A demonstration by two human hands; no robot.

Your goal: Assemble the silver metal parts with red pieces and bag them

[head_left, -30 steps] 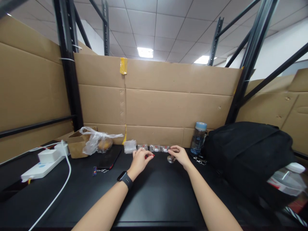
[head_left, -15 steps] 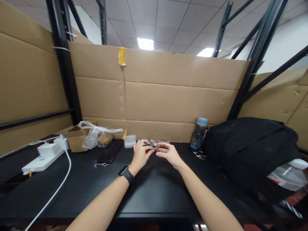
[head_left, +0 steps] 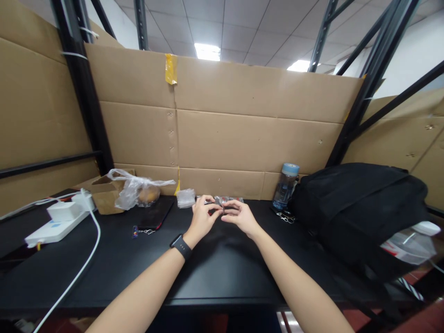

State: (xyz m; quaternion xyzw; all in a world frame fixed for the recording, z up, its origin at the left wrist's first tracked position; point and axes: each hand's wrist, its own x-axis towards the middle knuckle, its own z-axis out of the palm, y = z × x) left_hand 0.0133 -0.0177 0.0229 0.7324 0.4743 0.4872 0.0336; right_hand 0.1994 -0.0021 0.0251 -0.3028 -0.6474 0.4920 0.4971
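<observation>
My left hand (head_left: 204, 215), with a dark watch (head_left: 181, 246) on its wrist, is closed in a pinch above the middle of the black table (head_left: 225, 273). Facing it, my right hand (head_left: 240, 217) has its fingers curled together. Between the fingertips of both hands is a small, thin, dark reddish piece (head_left: 223, 210); it is too small and too covered by fingers to name. Just behind the hands lie small clear plastic packets (head_left: 231, 200) with some red in them. A stack of clear plastic bags (head_left: 186, 198) lies to the left of my left hand.
At left are a white power strip (head_left: 57, 231) with cable, a cardboard box (head_left: 107, 194), a tied plastic bag (head_left: 138, 192) and a dark tablet-like slab (head_left: 156, 213). A water bottle (head_left: 286, 185), keys (head_left: 285, 216) and a black backpack (head_left: 357, 212) stand right. Cardboard (head_left: 222, 138) walls the back.
The camera view has shifted slightly. Both hands stay together over the same spot, and the fingers have moved a little around the small piece.
</observation>
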